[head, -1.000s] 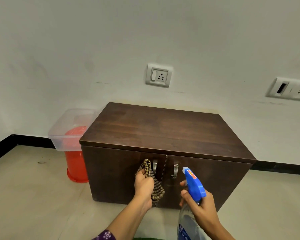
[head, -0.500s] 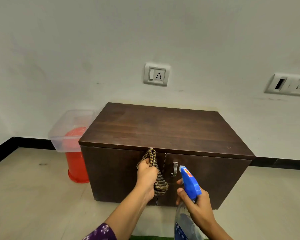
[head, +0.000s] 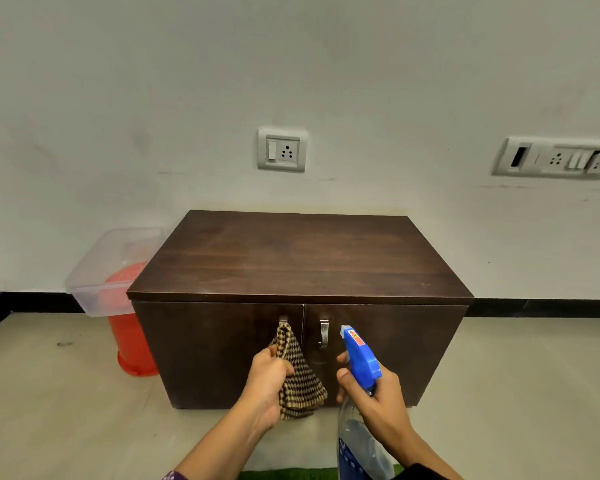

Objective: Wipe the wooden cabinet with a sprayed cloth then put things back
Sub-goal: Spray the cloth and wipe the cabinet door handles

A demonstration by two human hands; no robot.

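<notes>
A low dark wooden cabinet [head: 298,258] with two doors and metal handles stands against the wall. In front of its doors my left hand [head: 265,379] grips a brown-and-tan checked cloth [head: 300,379], which hangs in a bunch beside the left handle. My right hand [head: 374,400] holds a clear spray bottle [head: 357,441] by the neck of its blue trigger head [head: 361,355], fingers curled at the trigger. The nozzle points up and left, toward the cloth. The bottle's lower part runs out of the frame.
A clear plastic box [head: 101,271] rests on a red bucket [head: 132,341] left of the cabinet. Wall sockets [head: 282,149] sit above it, and a switch panel [head: 555,157] is to the right. Beige floor lies on both sides; a green mat edge [head: 291,474] shows below.
Both hands have shifted a little; the cloth has opened out and hangs lower and wider. The view has pulled back and tilted, so the cabinet sits lower in frame.
</notes>
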